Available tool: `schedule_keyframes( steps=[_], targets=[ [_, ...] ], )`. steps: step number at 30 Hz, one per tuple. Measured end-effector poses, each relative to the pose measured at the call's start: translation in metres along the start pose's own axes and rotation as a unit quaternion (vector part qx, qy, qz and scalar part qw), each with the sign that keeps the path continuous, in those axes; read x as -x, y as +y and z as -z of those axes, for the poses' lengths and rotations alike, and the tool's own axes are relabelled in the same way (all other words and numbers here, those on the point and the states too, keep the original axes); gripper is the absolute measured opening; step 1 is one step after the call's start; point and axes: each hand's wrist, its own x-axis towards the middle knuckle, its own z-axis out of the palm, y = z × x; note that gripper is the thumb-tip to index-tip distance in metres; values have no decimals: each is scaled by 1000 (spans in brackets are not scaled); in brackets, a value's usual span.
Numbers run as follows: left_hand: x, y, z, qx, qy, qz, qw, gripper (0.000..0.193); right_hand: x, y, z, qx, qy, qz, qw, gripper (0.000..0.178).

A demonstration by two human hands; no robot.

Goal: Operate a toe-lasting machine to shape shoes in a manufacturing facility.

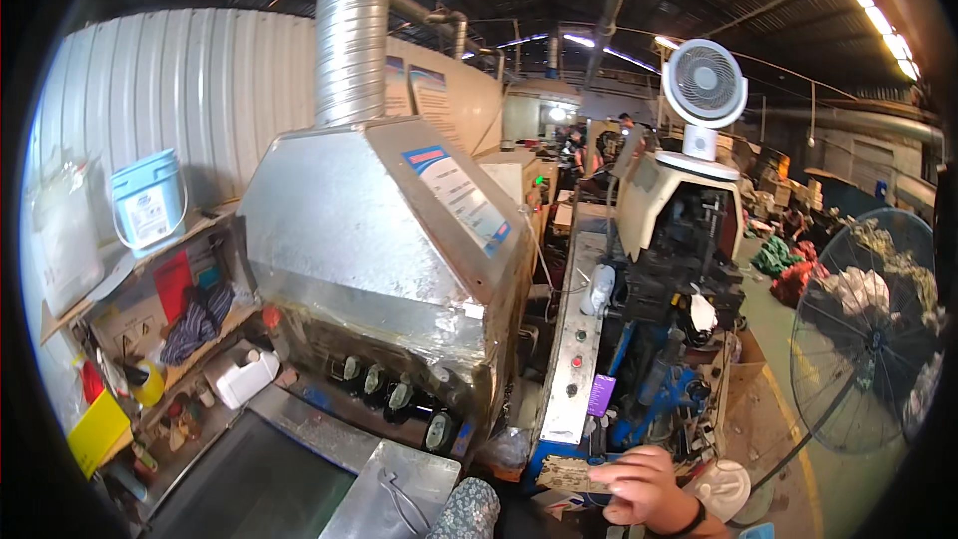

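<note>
My right hand (649, 488), a dark band at its wrist, comes in at the lower right with its fingers curled together and pointing left. Its fingertips meet the right end of a flat, worn, tan piece (565, 473) at the near end of a machine. I cannot tell whether they pinch it or something smaller hidden behind the fingers. At the bottom centre a floral-patterned cloth shape (465, 511) shows, perhaps a sleeve or a knee. No left hand is visible. Next to that cloth, a metal wrench-like tool (401, 501) lies on a metal tray (371, 474).
A metal hooded machine (349, 225) with several knobs and a dark belt (254, 484) fills the left. Ahead stands a machine with a button panel (571, 379) and a small white fan (705, 83). A large floor fan (873, 339) and a round white lid (720, 489) are at right.
</note>
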Motion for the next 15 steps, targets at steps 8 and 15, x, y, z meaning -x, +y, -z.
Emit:
schedule_keyframes(
  steps=[8,15],
  targets=[
    [-130,169,-95,397,-113,-322,852,12,105,-105,121,308,-34,-259,915,27],
    [-201,207,-14,709,-84,-323,621,22,112,-123,145,275,14,-381,883,26]
  ],
)
